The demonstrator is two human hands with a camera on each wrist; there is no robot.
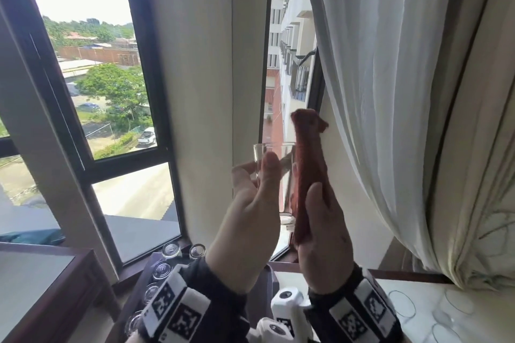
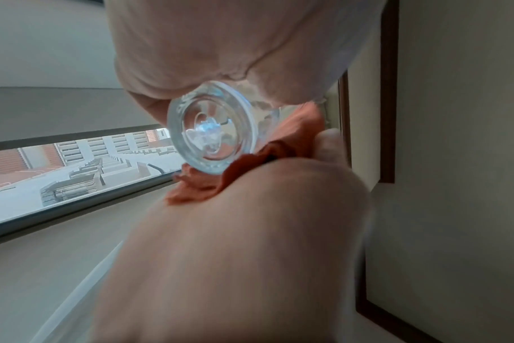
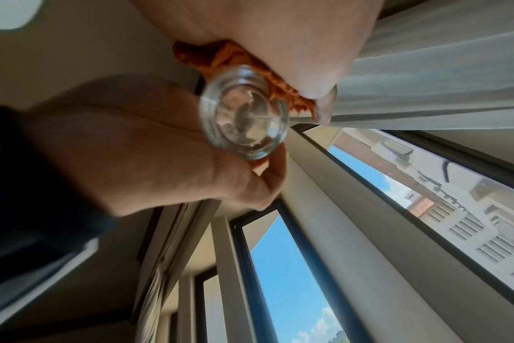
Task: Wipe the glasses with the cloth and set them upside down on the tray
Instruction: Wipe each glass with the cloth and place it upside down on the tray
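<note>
Clear glass [image 3: 244, 113], seen from below, thick round base toward the camera. Orange cloth [image 3: 235, 62] pressed against its upper side, bunched under the right hand [image 3: 279, 41]; one fingertip showing past the cloth's edge. Left hand [image 3: 150, 148] against the lower side, dark sleeve [image 3: 24, 185] at the wrist. White sheer curtain [image 3: 440, 76] at upper right. Dark-framed window [image 3: 294, 266] behind, blue sky and a pale building [image 3: 470, 220] beyond.

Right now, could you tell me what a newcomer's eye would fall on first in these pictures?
A clear glass held up against the window, gripped by the left hand. The right hand presses a rust-red cloth against the glass's right side. Low on the left, more glasses stand on a dark tray.
</note>
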